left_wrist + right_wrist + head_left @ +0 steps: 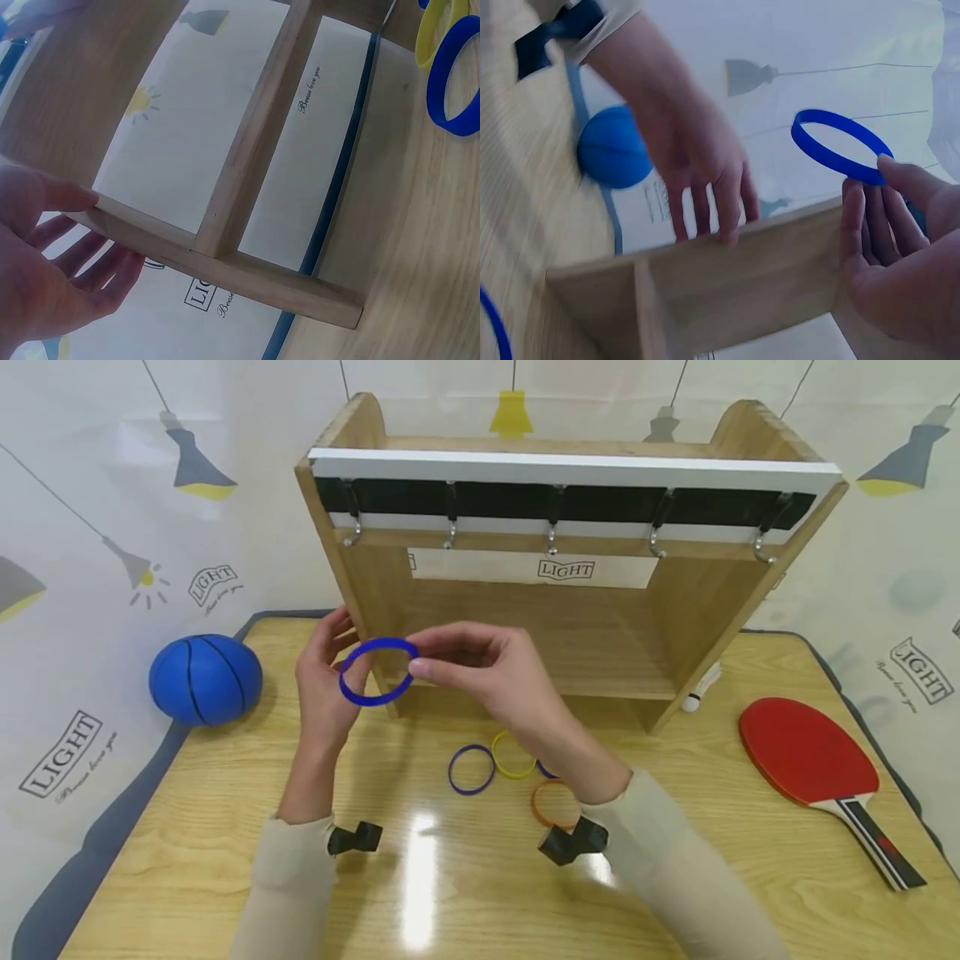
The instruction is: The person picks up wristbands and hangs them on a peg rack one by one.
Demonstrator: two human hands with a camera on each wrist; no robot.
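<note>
My right hand (510, 681) pinches a blue silicone wristband (386, 643) between thumb and fingertips. It holds the band up in front of the left side of a wooden rack (525, 618). In the right wrist view the wristband (821, 154) stands out past the fingertips as a tilted loop. My left hand (324, 689) grips the front edge of the rack's left side panel. The left wrist view has the thumb on the panel's inner face and the fingers (82, 259) round the outside. Several metal hooks (552, 539) line the rack's top bar.
On the table before the rack lie a blue wristband (450, 772), a yellow one (512, 776) and an orange one (534, 806); my right forearm partly covers another blue one. A blue ball (206, 681) sits left. Rightward are a shuttlecock (692, 702) and a red table tennis bat (810, 752).
</note>
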